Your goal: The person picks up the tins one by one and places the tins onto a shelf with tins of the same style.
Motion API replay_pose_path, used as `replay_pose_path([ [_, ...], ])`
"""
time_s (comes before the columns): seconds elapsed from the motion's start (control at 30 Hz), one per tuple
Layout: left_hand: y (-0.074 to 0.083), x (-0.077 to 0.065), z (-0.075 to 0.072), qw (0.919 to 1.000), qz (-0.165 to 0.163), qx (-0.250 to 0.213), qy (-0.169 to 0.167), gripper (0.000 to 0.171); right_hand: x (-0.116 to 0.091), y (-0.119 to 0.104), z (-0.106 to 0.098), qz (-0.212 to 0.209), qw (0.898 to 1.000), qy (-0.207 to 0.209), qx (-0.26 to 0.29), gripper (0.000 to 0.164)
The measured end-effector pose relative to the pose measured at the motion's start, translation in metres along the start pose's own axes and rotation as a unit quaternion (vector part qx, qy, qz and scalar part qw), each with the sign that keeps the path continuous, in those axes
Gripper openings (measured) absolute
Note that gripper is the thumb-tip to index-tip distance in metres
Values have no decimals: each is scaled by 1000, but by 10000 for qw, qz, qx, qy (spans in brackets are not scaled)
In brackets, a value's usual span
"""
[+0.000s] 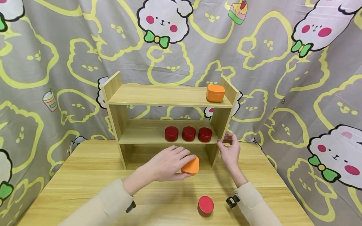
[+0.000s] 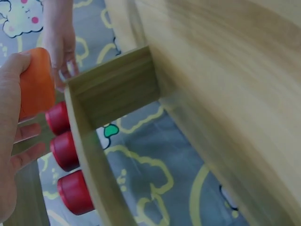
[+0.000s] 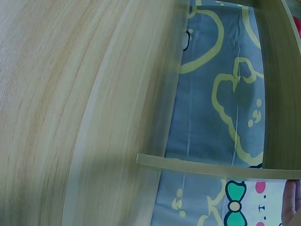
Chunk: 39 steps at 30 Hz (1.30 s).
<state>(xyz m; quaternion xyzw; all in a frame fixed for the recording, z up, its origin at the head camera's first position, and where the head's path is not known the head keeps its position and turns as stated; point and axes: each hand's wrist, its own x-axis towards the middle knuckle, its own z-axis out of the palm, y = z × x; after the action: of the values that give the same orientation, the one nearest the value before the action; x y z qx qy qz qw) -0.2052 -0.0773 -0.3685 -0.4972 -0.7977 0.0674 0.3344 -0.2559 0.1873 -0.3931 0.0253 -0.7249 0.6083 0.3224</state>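
- Fingers of the left hand [image 1: 169, 163] grip an orange container [image 1: 192, 167], just below the frame's centre.
- Right hand [image 1: 230, 153] touches the right side of the shelf [image 1: 118, 122]; whether its fingers grip, I cannot tell.
- Lifting too close could clip the middle board [image 1: 144, 132] or knock the three red tins [image 1: 189, 134] near its front edge.
- Open room: upper board [image 1: 158, 94], left of the second orange container [image 1: 215, 94]; surface [image 1: 82, 169], lower left.

Left arm [image 1: 96, 204]: reaches forward and inward | Left hand [image 1: 169, 164]: back upward, thumb opposed to fingers in a pinch grip | Right arm [image 1: 257, 204]: reaches forward, inclined leftward | Right hand [image 1: 230, 152]: farther forward than left, thumb and fingers bent, gripping
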Motion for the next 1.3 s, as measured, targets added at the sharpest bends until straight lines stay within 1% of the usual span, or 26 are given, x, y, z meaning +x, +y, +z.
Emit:
replay_pose_path([
  [0.23, -14, 11, -15, 9998, 104, 164, 76, 61, 0, -1, -1, 20, 10000, 1, -31, 34],
  [0.37, -22, 18, -24, 9996, 145, 184, 166, 61, 0, -2, -1, 6, 10000, -2, -78, 34],
  [0.6, -36, 35, -44, 9982, 181, 287, 491, 59, 0, 0, 0, 7, 10000, 17, -56, 33],
  [0.8, -49, 48, -59, 9963, 284, 437, 684, 58, 1, 4, 0, 119, 9999, -36, -37, 34],
  [1.0, -57, 60, -75, 9944, 238, 537, 882, 60, 1, 5, 0, 156, 9998, -54, -75, 34],
  [1.1, -61, 65, -81, 9947, 213, 495, 876, 60, 1, 5, 0, 162, 9998, -52, -65, 34],
  [1.3, -73, 73, -91, 9964, 55, 488, 688, 60, 1, 5, 1, 160, 9999, -31, -28, 34],
])
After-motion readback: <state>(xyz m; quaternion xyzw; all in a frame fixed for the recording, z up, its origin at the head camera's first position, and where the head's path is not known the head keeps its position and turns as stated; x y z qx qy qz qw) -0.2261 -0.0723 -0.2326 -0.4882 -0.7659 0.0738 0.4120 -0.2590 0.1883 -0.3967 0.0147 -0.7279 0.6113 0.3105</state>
